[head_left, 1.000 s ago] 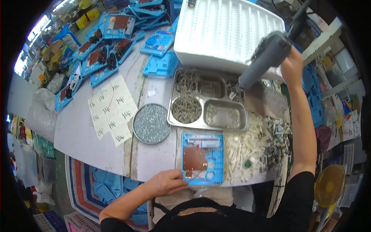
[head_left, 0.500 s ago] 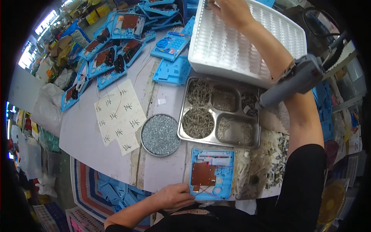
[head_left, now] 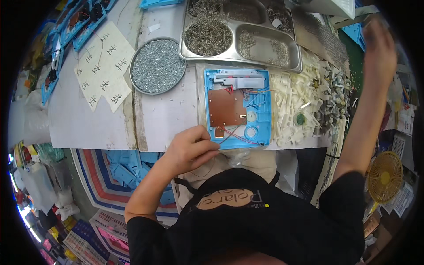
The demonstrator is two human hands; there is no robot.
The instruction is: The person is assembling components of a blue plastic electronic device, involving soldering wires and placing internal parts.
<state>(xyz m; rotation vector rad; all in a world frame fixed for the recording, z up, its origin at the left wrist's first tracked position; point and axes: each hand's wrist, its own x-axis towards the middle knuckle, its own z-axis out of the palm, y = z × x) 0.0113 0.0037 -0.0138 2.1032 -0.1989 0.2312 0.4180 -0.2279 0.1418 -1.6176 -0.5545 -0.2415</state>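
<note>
A blue plastic casing [head_left: 260, 108] lies open on the table in front of me, holding a brown circuit board [head_left: 225, 110], a pale grey part along its top and several thin coloured wires. At its lower left corner is my left hand [head_left: 191, 148], fingers pressed together by the wires. A thin dark wire [head_left: 207, 173] hangs below these fingers; whether they pinch it is unclear. Far out to the right, my right hand [head_left: 379, 42] is raised past the table's edge, away from the casing. Motion smears its fingers, and nothing in it can be made out.
Beyond the casing stand a round dish [head_left: 158, 66] of small silvery screws and a steel compartment tray [head_left: 187, 54] of small metal parts. White plastic pieces [head_left: 291, 110] heap to the right. Marked paper [head_left: 104, 73] and more blue casings [head_left: 81, 26] lie left; a yellow fan [head_left: 385, 176] stands right.
My right hand has swung from the white foam box at the back out to the far right. The view has tilted down toward me. My left hand stays at the casing's corner.
</note>
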